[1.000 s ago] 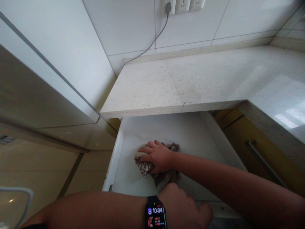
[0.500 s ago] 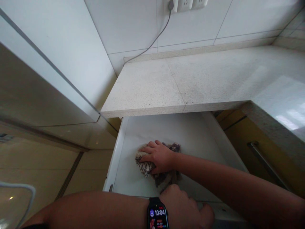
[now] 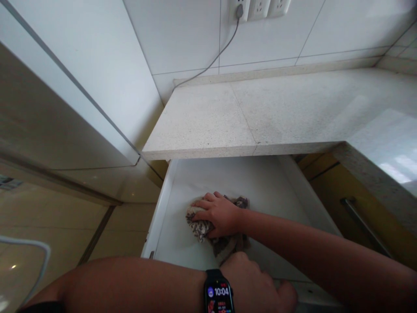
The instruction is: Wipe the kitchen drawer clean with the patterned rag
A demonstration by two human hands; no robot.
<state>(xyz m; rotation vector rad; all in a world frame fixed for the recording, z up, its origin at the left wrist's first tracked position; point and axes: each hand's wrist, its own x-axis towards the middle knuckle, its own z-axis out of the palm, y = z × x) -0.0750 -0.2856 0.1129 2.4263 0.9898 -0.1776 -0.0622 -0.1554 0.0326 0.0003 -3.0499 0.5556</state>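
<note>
A white drawer (image 3: 270, 174) is pulled out from under the countertop. On its floor lies a crumpled brown-and-cream patterned cloth (image 3: 199, 227). My right hand (image 3: 223, 215) presses down on this cloth, its fingers bent over the bunched fabric and a little apart. At the drawer's front edge, my left hand (image 3: 256, 280) is closed over the front panel, knuckles up; its fingertips are mostly hidden. A black smartwatch (image 3: 219, 293) is on the left wrist. My left forearm crosses the bottom of the view.
The speckled pale countertop (image 3: 208, 117) overhangs the drawer. A grey cord (image 3: 224, 48) runs from a wall socket (image 3: 259, 8) down behind the counter. Tall white cabinet panels (image 3: 97, 52) stand at left. A metal handle (image 3: 365, 226) is on the cabinet at right.
The whole view has shifted slightly, so the counter and sockets appear a little lower and further right. Both hands keep their places, the right on the cloth and the left at the drawer front.
</note>
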